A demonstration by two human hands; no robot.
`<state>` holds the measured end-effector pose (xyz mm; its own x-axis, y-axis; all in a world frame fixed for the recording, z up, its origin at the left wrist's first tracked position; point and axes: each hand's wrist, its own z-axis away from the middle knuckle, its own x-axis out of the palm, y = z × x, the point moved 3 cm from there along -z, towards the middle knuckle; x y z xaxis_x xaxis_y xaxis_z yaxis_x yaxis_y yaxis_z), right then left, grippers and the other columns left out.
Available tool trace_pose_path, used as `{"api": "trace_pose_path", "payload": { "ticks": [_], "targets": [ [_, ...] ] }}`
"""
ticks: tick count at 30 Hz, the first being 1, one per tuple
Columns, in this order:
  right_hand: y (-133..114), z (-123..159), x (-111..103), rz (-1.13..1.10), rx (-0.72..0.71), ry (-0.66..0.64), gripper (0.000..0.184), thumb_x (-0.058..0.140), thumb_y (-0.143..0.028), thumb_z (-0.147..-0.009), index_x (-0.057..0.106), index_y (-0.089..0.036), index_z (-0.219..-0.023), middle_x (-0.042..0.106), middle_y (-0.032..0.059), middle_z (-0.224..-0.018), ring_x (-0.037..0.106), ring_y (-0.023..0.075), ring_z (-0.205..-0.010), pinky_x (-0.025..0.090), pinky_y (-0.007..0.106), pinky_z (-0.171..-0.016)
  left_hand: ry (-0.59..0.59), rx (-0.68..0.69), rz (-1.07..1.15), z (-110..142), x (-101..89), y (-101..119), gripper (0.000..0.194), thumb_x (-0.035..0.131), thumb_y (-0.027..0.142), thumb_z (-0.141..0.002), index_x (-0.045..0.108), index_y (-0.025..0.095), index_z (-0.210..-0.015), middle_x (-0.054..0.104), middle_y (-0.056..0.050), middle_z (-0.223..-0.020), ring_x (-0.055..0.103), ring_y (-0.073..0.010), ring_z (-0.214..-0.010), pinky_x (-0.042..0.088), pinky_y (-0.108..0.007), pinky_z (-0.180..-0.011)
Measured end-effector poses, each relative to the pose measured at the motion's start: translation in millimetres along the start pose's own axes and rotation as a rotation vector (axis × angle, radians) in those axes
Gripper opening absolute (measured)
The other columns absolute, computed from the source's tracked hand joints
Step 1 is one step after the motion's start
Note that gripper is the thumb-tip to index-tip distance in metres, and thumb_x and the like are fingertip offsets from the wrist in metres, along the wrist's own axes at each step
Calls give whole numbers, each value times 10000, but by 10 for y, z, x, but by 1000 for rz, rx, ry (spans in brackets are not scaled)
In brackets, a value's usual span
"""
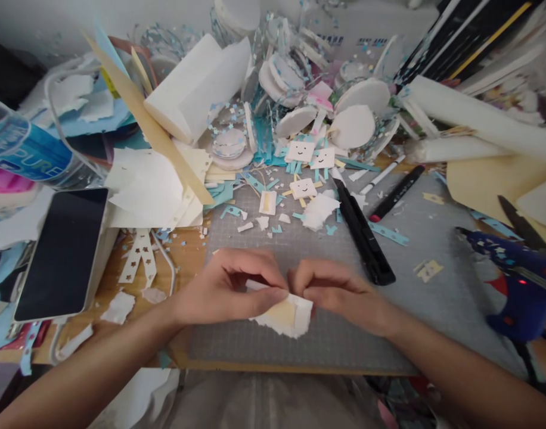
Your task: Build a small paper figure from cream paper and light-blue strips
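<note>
The left hand (237, 289) and right hand (340, 292) both pinch the paper (291, 322) above the mat (241, 351), seemingly tearing or folding its edge, which calls for close, steady fingertip control next.

A: How is the scene lit?
B: Dimly and greyly; shadows are softened, and the corners are darkened. Light is perhaps shed from above, though this can hardly be judged. A tiny red glow is given off by the blue glue gun (514, 304).
A: Is sharpness found?
B: Partly: the lettering (374, 42) at the back is smeared, the hands (223, 292) are slightly softened, and the bottle (40, 149) is stretched toward the left edge.
</note>
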<state>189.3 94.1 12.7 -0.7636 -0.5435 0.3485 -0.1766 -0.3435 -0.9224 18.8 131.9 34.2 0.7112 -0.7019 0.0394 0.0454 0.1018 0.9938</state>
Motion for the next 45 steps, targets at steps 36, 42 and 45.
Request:
{"api": "trace_pose_path", "payload": {
  "ticks": [36,42,45],
  "targets": [
    [5,53,28,398,-377,253,149,616,-166,-857,484,-234,-856,487,-48,-726,468,75,-599,394,195,-527,27,391,-258,35,65,33,159,622,90,-855,746,117,-951,705,-97,-783,637,-136,-677,518,-225,-610],
    [16,58,21,606,-582,266,166,627,-159,-847,487,-231,-898,527,-41,-715,505,94,-598,423,236,-548,26,476,-296,43,79,67,192,613,58,-850,748,110,-976,709,-108,-784,638,-137,-678,527,-229,-619],
    [-21,59,35,706,-636,273,166,610,-135,-844,480,-229,-885,545,-38,-706,517,96,-590,425,241,-551,19,488,-300,50,77,61,202,620,49,-844,741,98,-997,709,-117,-796,636,-138,-681,526,-232,-617]
  ]
}}
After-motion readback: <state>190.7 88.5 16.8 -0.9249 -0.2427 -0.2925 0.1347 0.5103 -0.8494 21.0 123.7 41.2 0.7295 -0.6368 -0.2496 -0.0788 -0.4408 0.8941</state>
